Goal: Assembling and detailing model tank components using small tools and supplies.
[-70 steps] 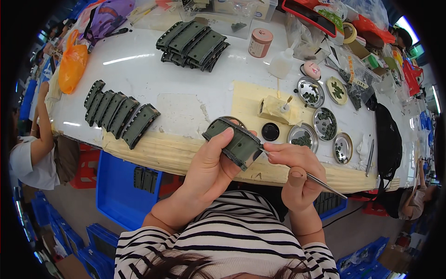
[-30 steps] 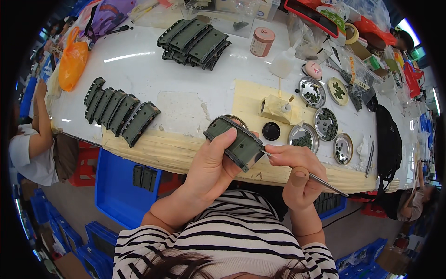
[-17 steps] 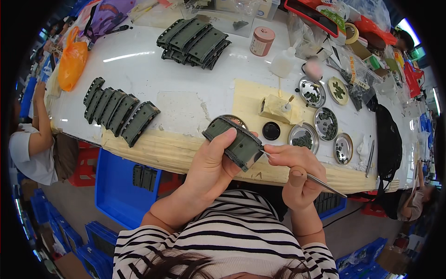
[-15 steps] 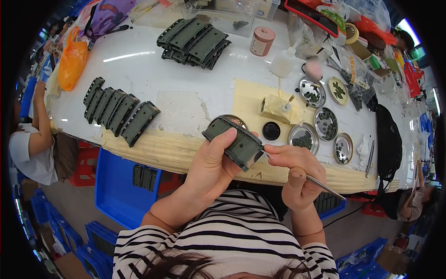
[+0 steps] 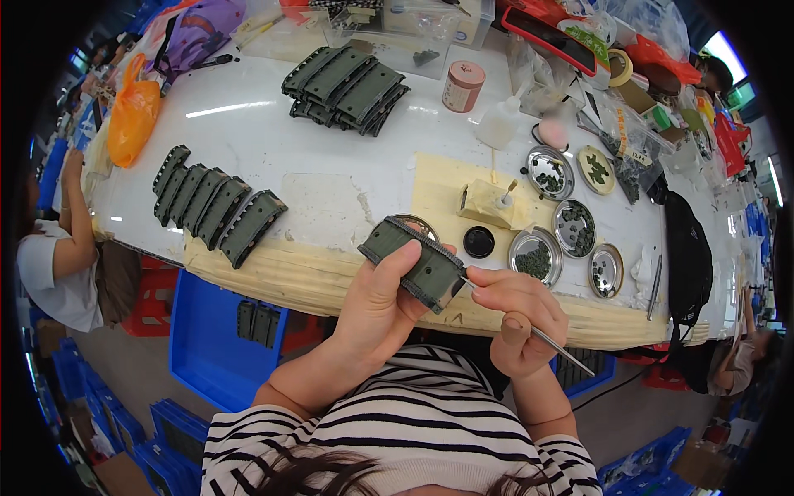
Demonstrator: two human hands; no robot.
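Observation:
My left hand (image 5: 382, 299) holds a dark green rectangular part (image 5: 413, 260) with a row of small holes, lifted over the front edge of the white table (image 5: 248, 140). My right hand (image 5: 519, 318) grips a thin metal pick (image 5: 538, 333) whose tip touches the part's right end. Just behind the part sit a round metal dish, mostly hidden by it, and a small black cap (image 5: 479, 241).
A row of green parts (image 5: 217, 204) lies at the left, a stack of them (image 5: 346, 85) at the back. Several metal dishes (image 5: 571, 223) of small pieces stand at the right, with a taped block (image 5: 485, 202), a bottle (image 5: 499, 124) and a jar (image 5: 461, 85). Blue crates (image 5: 219, 339) sit under the table. Another person (image 5: 58, 256) sits at the left.
Hardly anything has moved; my hands keep the green part and the pick in the same place, with only slight shifts of the pick at the part's end.

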